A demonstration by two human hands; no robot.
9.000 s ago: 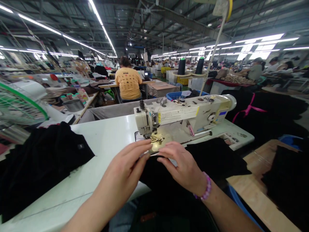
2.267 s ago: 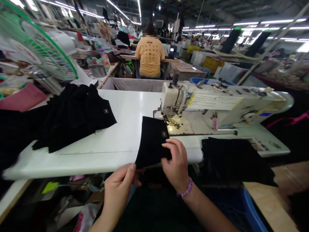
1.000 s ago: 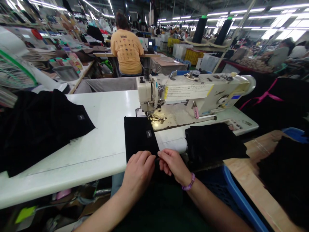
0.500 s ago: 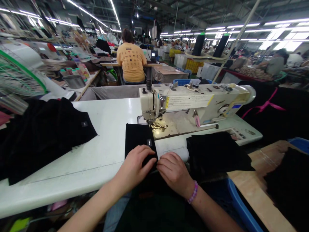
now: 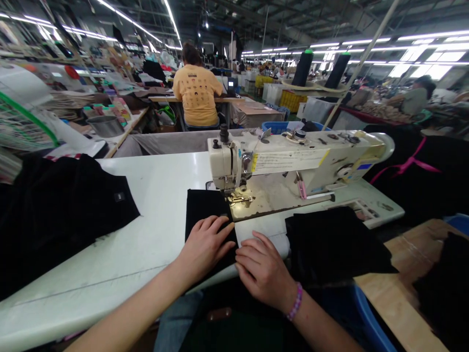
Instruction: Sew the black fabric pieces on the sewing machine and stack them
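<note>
A: What's moved since half a second ago?

B: Left hand (image 5: 207, 242): was pinched in by the cloth's right edge, now flatter, laid over the black cloth panel (image 5: 201, 208), mostly covering its small label (image 5: 223, 215). Right hand (image 5: 262, 269): fingertips were bunched at that edge, now loosened.

A: Fingers?

B: Left: spread, thumb apart from the rest, pressing from above. Right: loosely bent, index off on its own over the worktop (image 5: 161, 178). Cannot tell whether anything is held under that palm.

A: And the panel?

B: On the worktop, far right corner beside the needle end of the sewing machine (image 5: 286, 161), near part under the left hand.

A: Surface otherwise?

B: White, glossy, a dark line along the near side. Heap of dark garments (image 5: 73, 205) at left, one label showing. Black cloth stack (image 5: 333, 244) at right, near edge. Pink-handled tool (image 5: 301, 188) leaning against the machine.

A: Room?

B: Long shed, strip lights overhead. Green-rimmed fan (image 5: 27, 120) far left. Person in an orange shirt (image 5: 200, 93) seated beyond, back turned. Two dark thread cones (image 5: 303, 68) far right; pink ribbon (image 5: 408, 164) on dark material to the right.
</note>
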